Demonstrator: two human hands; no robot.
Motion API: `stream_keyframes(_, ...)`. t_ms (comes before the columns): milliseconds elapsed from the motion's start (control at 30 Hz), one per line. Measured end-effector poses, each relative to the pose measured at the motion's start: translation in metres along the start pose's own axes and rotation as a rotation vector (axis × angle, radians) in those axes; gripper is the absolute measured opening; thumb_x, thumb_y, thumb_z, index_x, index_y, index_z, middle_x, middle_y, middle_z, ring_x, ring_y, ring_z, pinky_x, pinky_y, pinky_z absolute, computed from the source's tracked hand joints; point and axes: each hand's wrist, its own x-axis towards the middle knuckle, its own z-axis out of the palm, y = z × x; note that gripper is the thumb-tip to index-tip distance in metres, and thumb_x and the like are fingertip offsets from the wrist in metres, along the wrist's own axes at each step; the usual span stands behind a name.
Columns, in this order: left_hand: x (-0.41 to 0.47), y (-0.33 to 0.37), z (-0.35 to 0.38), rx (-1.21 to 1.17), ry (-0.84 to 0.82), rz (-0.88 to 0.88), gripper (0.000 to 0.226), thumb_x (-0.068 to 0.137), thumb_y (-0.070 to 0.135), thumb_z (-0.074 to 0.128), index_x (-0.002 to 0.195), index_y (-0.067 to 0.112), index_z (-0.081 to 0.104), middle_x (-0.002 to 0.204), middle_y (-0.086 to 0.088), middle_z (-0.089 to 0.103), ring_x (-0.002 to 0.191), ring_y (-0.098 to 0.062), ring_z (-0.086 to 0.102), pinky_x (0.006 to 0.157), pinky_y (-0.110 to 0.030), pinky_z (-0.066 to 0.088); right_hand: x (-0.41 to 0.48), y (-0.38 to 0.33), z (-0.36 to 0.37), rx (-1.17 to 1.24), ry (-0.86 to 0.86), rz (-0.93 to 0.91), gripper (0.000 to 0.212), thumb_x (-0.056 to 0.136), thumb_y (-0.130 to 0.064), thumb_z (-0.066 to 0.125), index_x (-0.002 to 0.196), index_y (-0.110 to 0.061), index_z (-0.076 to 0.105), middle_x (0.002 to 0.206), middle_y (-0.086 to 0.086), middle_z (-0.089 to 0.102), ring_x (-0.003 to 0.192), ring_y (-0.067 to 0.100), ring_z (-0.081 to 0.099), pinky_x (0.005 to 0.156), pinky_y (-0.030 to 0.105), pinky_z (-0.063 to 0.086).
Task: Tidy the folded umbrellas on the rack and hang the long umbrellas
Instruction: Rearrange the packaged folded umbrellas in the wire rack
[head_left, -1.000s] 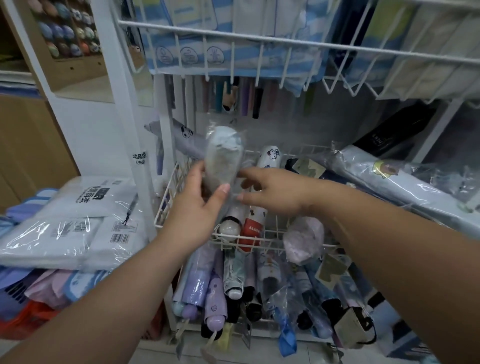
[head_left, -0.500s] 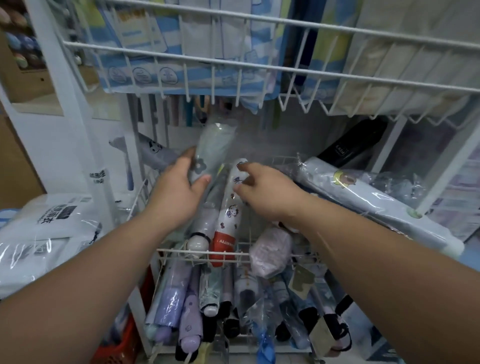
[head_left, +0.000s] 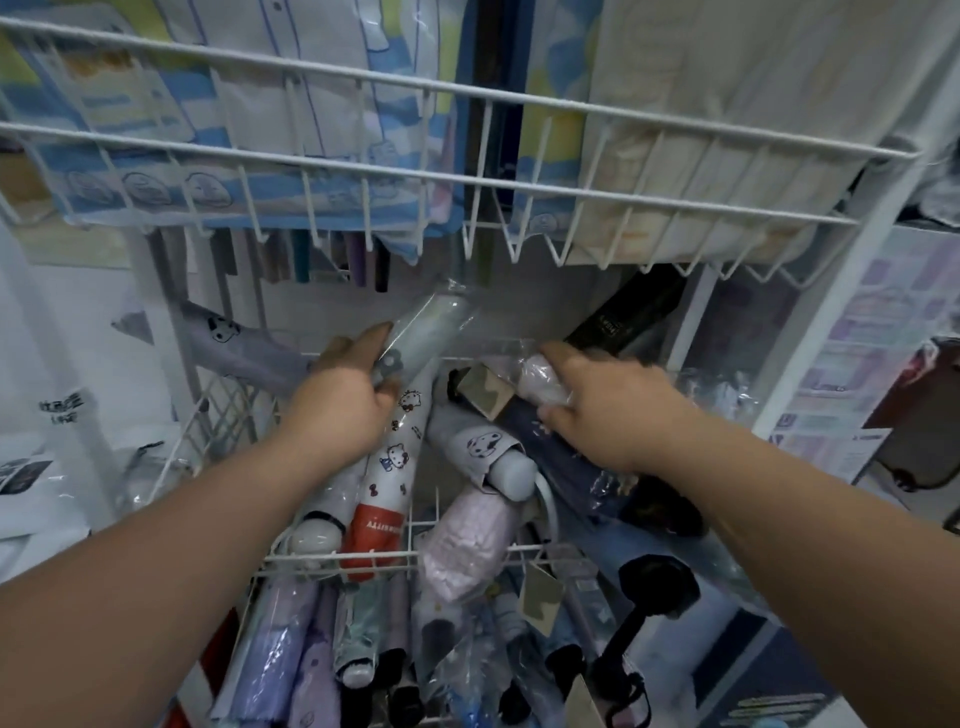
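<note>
A white wire basket (head_left: 332, 560) on the rack holds several folded umbrellas in plastic sleeves. My left hand (head_left: 340, 402) grips a pale grey-green folded umbrella (head_left: 426, 332), tilted up toward the back of the basket. My right hand (head_left: 605, 400) closes on a pale pink wrapped umbrella (head_left: 540, 382) at the basket's middle rear. Between them lie a white-and-red cat-print umbrella (head_left: 392, 467), a grey one with a dog face (head_left: 480, 449) and a pink one (head_left: 462, 540). A black folded umbrella (head_left: 623, 319) leans at the back right.
An upper wire shelf (head_left: 467, 179) with packaged goods hangs just above my hands. A lower basket holds more purple, blue and black umbrellas (head_left: 291, 649). Plastic-wrapped white packages (head_left: 47, 457) lie to the left. A white rack post (head_left: 831, 312) stands on the right.
The view has moved in closer and lower into the basket. My left hand carried the grey-green umbrella toward the back. My right hand reached right and took hold of the pink wrapped umbrella.
</note>
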Motion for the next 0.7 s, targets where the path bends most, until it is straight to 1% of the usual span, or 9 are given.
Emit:
stream_keyframes(33, 0.001, -0.005, 0.002, -0.002, -0.025, -0.003, 0.059, 0.098, 0.024, 0.060, 0.152, 0.030, 0.037, 0.127, -0.014, 0.054, 0.113, -0.033, 0.056, 0.091, -0.030, 0.042, 0.000, 0.001, 0.006, -0.038, -0.025, -0.010, 0.062, 0.097, -0.056, 0.043, 0.151, -0.037, 0.021, 0.142, 0.007, 0.050, 0.126, 0.036, 0.050, 0.104, 0.050, 0.039)
stream_keyframes(100, -0.002, -0.014, -0.001, -0.025, -0.118, 0.010, 0.060, 0.097, 0.025, 0.062, 0.151, 0.030, 0.038, 0.133, -0.010, 0.055, 0.116, -0.028, 0.056, 0.093, -0.027, 0.040, 0.001, -0.002, 0.010, -0.075, -0.035, -0.015, 0.063, 0.099, -0.053, 0.040, 0.154, -0.034, 0.014, 0.148, 0.008, 0.043, 0.130, 0.037, 0.046, 0.105, 0.053, 0.035)
stream_keyframes(200, -0.011, -0.028, -0.015, -0.082, -0.223, 0.066, 0.062, 0.096, 0.025, 0.066, 0.152, 0.032, 0.039, 0.146, -0.002, 0.051, 0.127, -0.019, 0.052, 0.103, -0.023, 0.035, 0.000, -0.013, 0.006, -0.160, -0.003, -0.013, 0.066, 0.098, -0.053, 0.040, 0.154, -0.030, 0.015, 0.151, 0.010, 0.036, 0.136, 0.038, 0.036, 0.108, 0.056, 0.031)
stream_keyframes(267, -0.019, -0.037, -0.024, -0.076, -0.242, 0.077, 0.062, 0.096, 0.027, 0.066, 0.152, 0.031, 0.038, 0.146, 0.002, 0.051, 0.125, -0.012, 0.050, 0.103, -0.022, 0.034, -0.004, -0.025, 0.007, -0.228, 0.056, -0.070, 0.068, 0.095, -0.057, 0.043, 0.153, -0.030, 0.019, 0.154, 0.009, 0.031, 0.140, 0.037, 0.029, 0.111, 0.057, 0.027)
stream_keyframes(367, -0.028, -0.046, -0.032, -0.111, -0.195, 0.061, 0.061, 0.098, 0.029, 0.064, 0.153, 0.029, 0.038, 0.144, 0.003, 0.053, 0.125, -0.010, 0.051, 0.103, -0.022, 0.036, -0.010, -0.056, 0.011, -0.203, 0.074, -0.232, 0.065, 0.093, -0.061, 0.045, 0.151, -0.037, 0.024, 0.155, 0.005, 0.030, 0.142, 0.034, 0.025, 0.114, 0.057, 0.021)
stream_keyframes(500, -0.028, -0.053, -0.040, -0.221, 0.004, 0.016, 0.055, 0.098, 0.024, 0.063, 0.149, 0.028, 0.041, 0.136, 0.004, 0.056, 0.123, -0.014, 0.054, 0.103, -0.022, 0.038, -0.007, -0.099, 0.028, -0.136, -0.069, -0.370, 0.060, 0.096, -0.060, 0.040, 0.152, -0.039, 0.029, 0.155, -0.001, 0.033, 0.145, 0.033, 0.020, 0.115, 0.066, 0.007)
stream_keyframes(600, -0.026, -0.055, -0.049, -0.217, 0.096, 0.025, 0.054, 0.098, 0.026, 0.062, 0.148, 0.033, 0.041, 0.135, 0.003, 0.057, 0.121, -0.014, 0.055, 0.103, -0.026, 0.041, 0.000, -0.122, 0.040, -0.095, -0.164, -0.470, 0.051, 0.101, -0.051, 0.036, 0.152, -0.040, 0.032, 0.161, -0.005, 0.030, 0.152, 0.030, 0.010, 0.117, 0.065, 0.002)
stream_keyframes(667, -0.029, -0.053, -0.050, -0.165, 0.074, 0.053, 0.057, 0.098, 0.028, 0.061, 0.150, 0.033, 0.039, 0.136, -0.002, 0.056, 0.122, -0.017, 0.053, 0.103, -0.029, 0.042, 0.007, -0.141, 0.048, -0.095, -0.244, -0.609, 0.050, 0.104, -0.039, 0.038, 0.153, -0.042, 0.029, 0.165, -0.009, 0.023, 0.154, 0.026, 0.009, 0.119, 0.061, 0.001)
stream_keyframes(700, -0.031, -0.052, -0.048, -0.134, 0.042, 0.075, 0.058, 0.097, 0.028, 0.062, 0.151, 0.032, 0.039, 0.136, -0.004, 0.056, 0.122, -0.020, 0.054, 0.103, -0.031, 0.043, 0.012, -0.150, 0.053, -0.103, -0.280, -0.674, 0.051, 0.104, -0.034, 0.039, 0.153, -0.042, 0.028, 0.165, -0.010, 0.022, 0.154, 0.024, 0.011, 0.120, 0.058, 0.004)
